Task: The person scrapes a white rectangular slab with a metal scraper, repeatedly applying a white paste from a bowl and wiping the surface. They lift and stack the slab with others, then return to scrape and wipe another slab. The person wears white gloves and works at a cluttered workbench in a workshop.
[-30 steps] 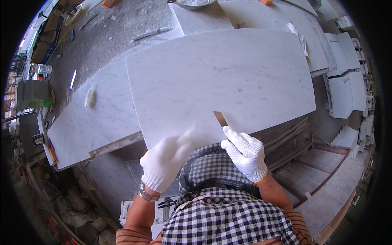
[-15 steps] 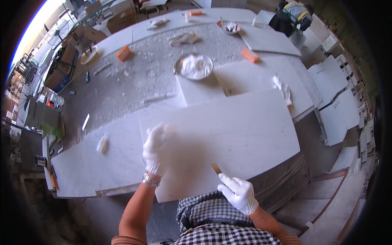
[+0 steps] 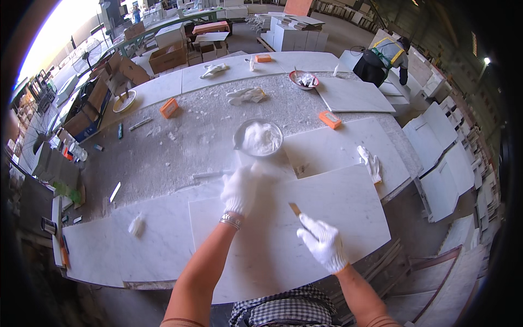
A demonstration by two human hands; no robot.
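A large white marble slab (image 3: 338,218) lies in front of me on a grey worktable. My right hand (image 3: 322,242), in a white glove, grips a small putty knife (image 3: 295,209) with its blade resting on the slab. My left hand (image 3: 239,188), also gloved and wearing a metal bracelet, is stretched forward over the slab's far edge, fingers loosely spread, just short of a metal bowl of white paste (image 3: 259,138). It holds nothing that I can see.
More marble slabs (image 3: 348,94) lie around the table, with orange blocks (image 3: 330,119), a spare glove (image 3: 370,162), rags and a second bowl (image 3: 304,79). A person in a reflective vest (image 3: 384,57) bends at the far right. Stacked slabs stand to the right; boxes and clutter sit on the left.
My view has lifted from the slab's near edge toward the far table. My left hand has reached forward from the near edge to the bowl. My right hand still holds the putty knife.
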